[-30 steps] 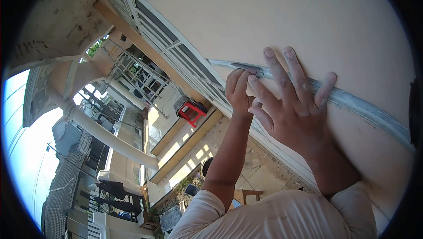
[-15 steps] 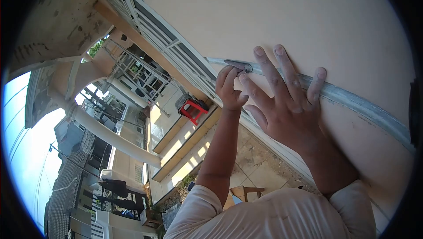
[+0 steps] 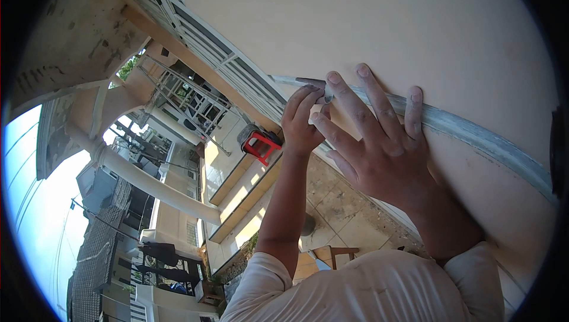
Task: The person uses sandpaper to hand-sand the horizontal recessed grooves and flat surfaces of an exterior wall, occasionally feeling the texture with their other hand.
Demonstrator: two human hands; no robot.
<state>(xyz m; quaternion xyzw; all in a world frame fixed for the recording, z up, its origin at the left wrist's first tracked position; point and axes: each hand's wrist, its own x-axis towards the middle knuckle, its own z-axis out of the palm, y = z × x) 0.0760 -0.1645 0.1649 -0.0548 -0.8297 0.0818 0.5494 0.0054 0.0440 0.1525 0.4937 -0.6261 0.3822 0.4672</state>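
Curled over the grey-white moulding point(image 3: 468, 126) on the wall is a dark piece of sandpaper point(image 3: 310, 82), pinched in the fingers of my left hand point(image 3: 301, 119). Its pale end curls out toward my right hand point(image 3: 385, 156). That hand lies with fingers spread across the moulding and the wall beside it, the index fingertip close to the left hand. Pale dust coats the fingers of both hands.
A louvred window frame point(image 3: 228, 58) borders the wall on the left. Below, a wooden stool point(image 3: 341, 252) stands on the tiles with a scraper-like tool point(image 3: 320, 262). A red plastic stool point(image 3: 261, 146) stands on the porch near metal scaffolding point(image 3: 189, 105).
Both hands have shifted a little to the left along the moulding, the sandpaper moving with the left hand. The right hand's fingers remain spread.
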